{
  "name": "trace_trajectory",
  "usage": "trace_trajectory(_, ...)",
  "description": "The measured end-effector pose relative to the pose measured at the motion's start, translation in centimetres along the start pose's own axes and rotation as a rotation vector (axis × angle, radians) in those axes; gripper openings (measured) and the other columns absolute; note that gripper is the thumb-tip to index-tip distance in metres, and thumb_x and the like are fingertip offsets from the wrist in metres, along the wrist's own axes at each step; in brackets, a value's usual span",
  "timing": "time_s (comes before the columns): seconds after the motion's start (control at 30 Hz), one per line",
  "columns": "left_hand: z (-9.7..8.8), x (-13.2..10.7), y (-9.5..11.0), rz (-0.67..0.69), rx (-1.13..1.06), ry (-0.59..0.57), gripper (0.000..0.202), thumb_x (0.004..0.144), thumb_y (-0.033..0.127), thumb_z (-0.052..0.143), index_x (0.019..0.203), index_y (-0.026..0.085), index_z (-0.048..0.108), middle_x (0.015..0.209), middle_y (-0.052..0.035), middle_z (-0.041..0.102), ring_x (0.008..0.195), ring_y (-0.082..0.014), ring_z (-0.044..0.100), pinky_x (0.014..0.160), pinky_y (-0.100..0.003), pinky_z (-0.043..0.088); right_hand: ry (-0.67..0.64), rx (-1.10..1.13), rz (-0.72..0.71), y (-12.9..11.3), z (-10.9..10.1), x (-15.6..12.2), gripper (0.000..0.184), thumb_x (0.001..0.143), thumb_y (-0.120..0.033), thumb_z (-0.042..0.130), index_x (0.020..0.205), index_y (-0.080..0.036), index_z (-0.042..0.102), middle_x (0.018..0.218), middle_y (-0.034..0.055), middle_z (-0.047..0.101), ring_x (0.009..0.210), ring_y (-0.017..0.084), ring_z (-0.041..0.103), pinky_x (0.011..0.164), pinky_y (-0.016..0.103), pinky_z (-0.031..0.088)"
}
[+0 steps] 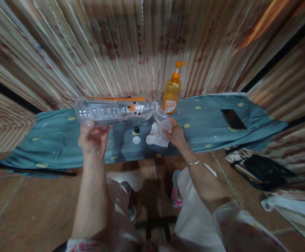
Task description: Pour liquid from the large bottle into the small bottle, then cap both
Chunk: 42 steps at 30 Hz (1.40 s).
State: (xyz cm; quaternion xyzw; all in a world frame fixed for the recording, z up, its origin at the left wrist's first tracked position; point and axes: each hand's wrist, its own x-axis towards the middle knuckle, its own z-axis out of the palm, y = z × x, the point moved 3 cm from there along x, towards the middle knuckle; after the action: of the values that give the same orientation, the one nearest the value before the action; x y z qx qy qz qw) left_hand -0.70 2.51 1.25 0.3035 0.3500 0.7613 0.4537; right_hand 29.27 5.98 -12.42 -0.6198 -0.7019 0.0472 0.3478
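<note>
My left hand (94, 138) is closed under the base end of a large clear plastic bottle (115, 111) with an orange-edged label. The bottle lies almost level in the air, its neck pointing right. At its mouth is a small clear container (163, 118), tilted; whether the two touch I cannot tell. My right hand (177, 134) is closed around this container, with a crumpled white tissue (158, 135) hanging below the fingers. Under the big bottle, a small black cap (136, 130) and a white round disc (136, 140) lie on the cloth.
An orange pump bottle (171, 94) stands behind my right hand on the blue-green cloth (202, 134) covering the narrow table. A dark phone (233, 119) lies to the right. On the tiled floor at right is a black bag (268, 170). Pleated curtains (131, 45) hang close behind.
</note>
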Motion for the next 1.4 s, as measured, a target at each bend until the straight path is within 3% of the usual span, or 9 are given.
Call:
trace_trajectory(0.13, -0.03, 0.03, 0.00, 0.000, -0.013, 0.000, 0.037, 0.044, 0.030, 0.074, 0.079, 0.022, 0.064, 0.070, 0.0022, 0.066, 0.073, -0.0161, 0.062, 0.071, -0.033, 0.057, -0.015, -0.012, 0.011, -0.12, -0.17, 0.07, 0.063, 0.088, -0.036, 0.054, 0.138, -0.001, 0.039, 0.129, 0.0277, 0.058, 0.120, 0.036, 0.057, 0.099, 0.052, 0.050)
trace_trajectory(0.37, 0.03, -0.12, 0.04, -0.002, -0.006, 0.005, 0.038, 0.045, 0.031, 0.074, 0.081, 0.022, 0.066, 0.068, 0.0027, 0.065, 0.068, -0.0153, 0.062, 0.063, -0.029, 0.057, -0.008, 0.001, 0.004, -0.07, -0.13, 0.08, 0.064, 0.088, -0.039, 0.054, 0.137, -0.002, 0.039, 0.128, 0.0271, 0.059, 0.118, 0.037, 0.058, 0.097, 0.052, 0.050)
trace_trajectory(0.6, 0.05, -0.03, 0.01, 0.008, 0.002, -0.037, 0.044, 0.047, 0.031, 0.074, 0.089, 0.022, 0.067, 0.085, -0.0017, 0.070, 0.075, -0.0169, 0.064, 0.069, -0.033, 0.058, 0.015, 0.001, 0.004, 0.14, 0.11, -0.01, 0.062, 0.088, -0.037, 0.053, 0.140, -0.005, 0.037, 0.130, 0.0262, 0.058, 0.119, 0.035, 0.058, 0.099, 0.053, 0.048)
trace_trajectory(0.77, 0.02, 0.01, -0.02, 0.009, -0.002, -0.044, 0.042, 0.046, 0.032, 0.075, 0.087, 0.023, 0.065, 0.077, 0.0012, 0.068, 0.073, -0.0153, 0.063, 0.066, -0.029, 0.057, 0.018, -0.007, -0.010, 0.25, 0.22, -0.02, 0.064, 0.089, -0.041, 0.052, 0.139, -0.004, 0.038, 0.130, 0.0265, 0.058, 0.120, 0.035, 0.057, 0.100, 0.053, 0.048)
trace_trajectory(1.0, 0.13, -0.07, 0.03, 0.005, 0.010, -0.031, 0.044, 0.045, 0.031, 0.072, 0.088, 0.023, 0.064, 0.084, -0.0009, 0.069, 0.074, -0.0164, 0.062, 0.063, -0.028, 0.055, 0.027, -0.007, -0.002, 0.29, 0.25, 0.01, 0.064, 0.087, -0.037, 0.055, 0.138, -0.003, 0.039, 0.132, 0.0268, 0.057, 0.120, 0.034, 0.058, 0.102, 0.051, 0.047)
trace_trajectory(1.4, 0.05, -0.01, -0.04, 0.008, 0.015, -0.061, 0.044, 0.047, 0.032, 0.074, 0.089, 0.022, 0.063, 0.086, -0.0016, 0.068, 0.078, -0.0175, 0.062, 0.072, -0.034, 0.055, 0.018, -0.017, -0.004, 0.29, 0.17, 0.01, 0.064, 0.089, -0.040, 0.053, 0.139, -0.003, 0.039, 0.131, 0.0262, 0.058, 0.120, 0.034, 0.058, 0.101, 0.050, 0.049)
